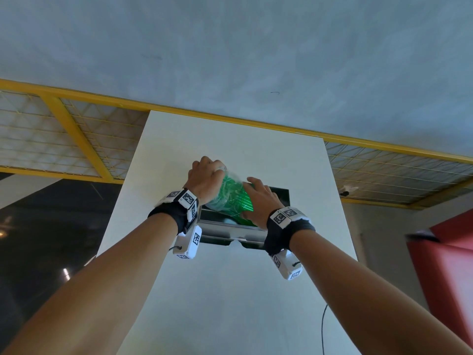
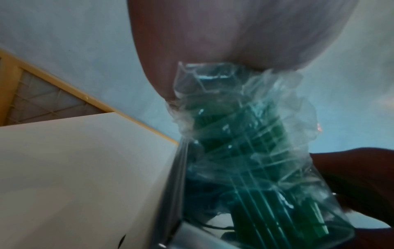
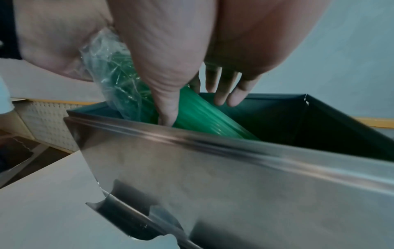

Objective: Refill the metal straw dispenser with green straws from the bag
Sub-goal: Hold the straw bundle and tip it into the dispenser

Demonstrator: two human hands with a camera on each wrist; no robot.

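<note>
A clear plastic bag [image 1: 229,198] of green straws [image 3: 213,124] hangs tilted over the open top of the metal straw dispenser [image 1: 230,228] on the white table [image 1: 230,290]. My left hand [image 1: 204,180] grips the bag's bunched upper end [image 2: 213,75]. My right hand [image 1: 258,201] holds the lower part, its thumb [image 3: 168,109] on one side of the straw bundle and its fingers [image 3: 230,94] on the other. The bare straw ends slant down inside the dispenser [image 3: 213,176]. The dispenser's bottom is hidden.
A yellow rail with wire mesh [image 1: 76,129] runs behind the table. A red panel [image 1: 448,265] stands at the right and a black cable [image 1: 323,326] hangs off the table's right side. Dark floor lies to the left.
</note>
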